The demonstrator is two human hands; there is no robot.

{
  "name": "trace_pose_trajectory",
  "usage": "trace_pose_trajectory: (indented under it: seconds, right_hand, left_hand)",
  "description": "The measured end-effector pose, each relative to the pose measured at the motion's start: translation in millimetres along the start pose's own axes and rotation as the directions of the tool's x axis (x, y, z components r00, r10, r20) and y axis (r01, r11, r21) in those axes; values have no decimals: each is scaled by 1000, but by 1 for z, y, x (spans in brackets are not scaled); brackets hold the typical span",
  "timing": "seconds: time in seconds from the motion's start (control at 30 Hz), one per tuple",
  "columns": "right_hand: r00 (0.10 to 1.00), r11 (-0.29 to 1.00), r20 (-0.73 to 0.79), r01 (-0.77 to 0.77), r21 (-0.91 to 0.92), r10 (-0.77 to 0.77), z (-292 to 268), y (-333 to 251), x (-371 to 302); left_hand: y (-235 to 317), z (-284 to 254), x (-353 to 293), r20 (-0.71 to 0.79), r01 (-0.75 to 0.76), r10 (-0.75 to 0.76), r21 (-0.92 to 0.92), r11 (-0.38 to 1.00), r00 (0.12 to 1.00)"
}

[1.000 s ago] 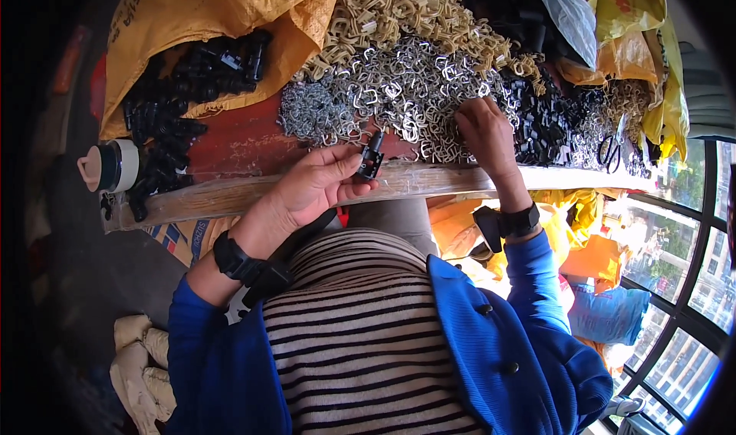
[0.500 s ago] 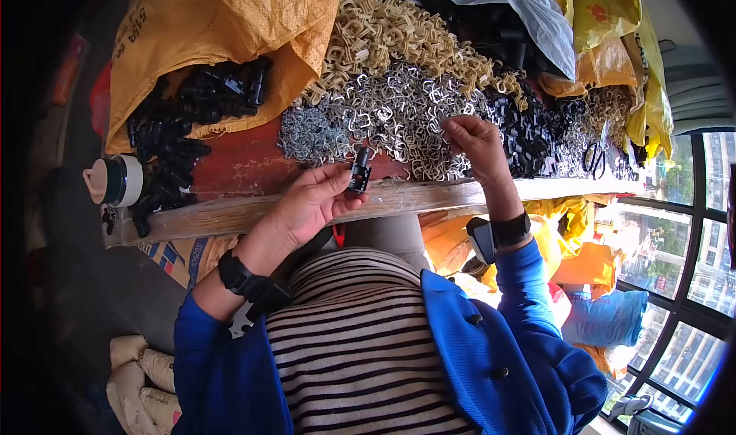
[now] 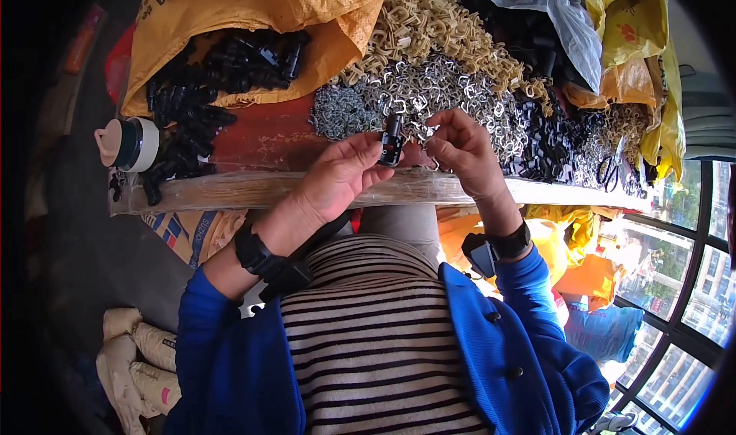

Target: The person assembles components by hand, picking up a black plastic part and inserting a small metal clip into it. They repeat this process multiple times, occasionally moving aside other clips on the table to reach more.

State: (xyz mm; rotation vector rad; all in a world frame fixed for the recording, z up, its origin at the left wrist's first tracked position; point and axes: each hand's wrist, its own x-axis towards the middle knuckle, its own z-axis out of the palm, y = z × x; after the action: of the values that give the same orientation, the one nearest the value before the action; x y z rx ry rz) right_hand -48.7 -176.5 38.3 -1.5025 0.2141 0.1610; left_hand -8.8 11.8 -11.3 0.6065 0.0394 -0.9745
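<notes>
Between the thumb and fingers of my left hand (image 3: 333,174) is a black plastic fitting (image 3: 391,142), its narrow round end pointing away from me. Close beside it on the right, my right hand (image 3: 468,159) is closed in a pinch. Whatever its fingertips hold is too small to make out. Just beyond both hands lies a heap of shiny metal clips (image 3: 475,105). A smaller pile of grey metal bits (image 3: 341,111) lies behind the fitting. Beige plastic pieces (image 3: 429,21) are heaped farther back.
An orange woven sack (image 3: 268,2) spills black fittings (image 3: 261,59) at the left. A lidded cup (image 3: 142,145) stands by the table's left end. Small black pieces (image 3: 537,140) and scissors (image 3: 611,170) lie to the right. Wrapped wood (image 3: 261,191) edges the table.
My right hand has come back from over the metal clips toward the black fitting. The left hand still holds the fitting, now closer to the right hand. The view has shifted slightly.
</notes>
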Motion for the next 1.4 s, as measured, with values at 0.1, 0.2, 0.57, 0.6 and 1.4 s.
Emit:
trace_pose_trajectory:
  seconds: [0.1, 0.2, 0.57, 0.6, 1.4]
  right_hand:
    - [1000, 997, 13, 17, -73, -16, 14, 0, 2]
    - [993, 977, 54, 111, -184, -102, 20, 10, 3]
    - [978, 986, 129, 164, -12, -161, 18, 16, -2]
    - [963, 962, 139, 248, -113, -232, 18, 16, -3]
    - [805, 474, 205, 510, -718, -557, 38, -3, -27]
  left_hand:
    - [1, 3, 0, 80, -53, 54, -11, 999, 995]
    - [1, 1, 0, 127, -88, 91, -32, 996, 988]
    - [9, 6, -4, 153, -25, 38, -85, 996, 987]
    - [8, 6, -4, 148, -12, 26, -93, 996, 989]
    - [2, 17, -17, 40, 64, -66, 71, 995, 997]
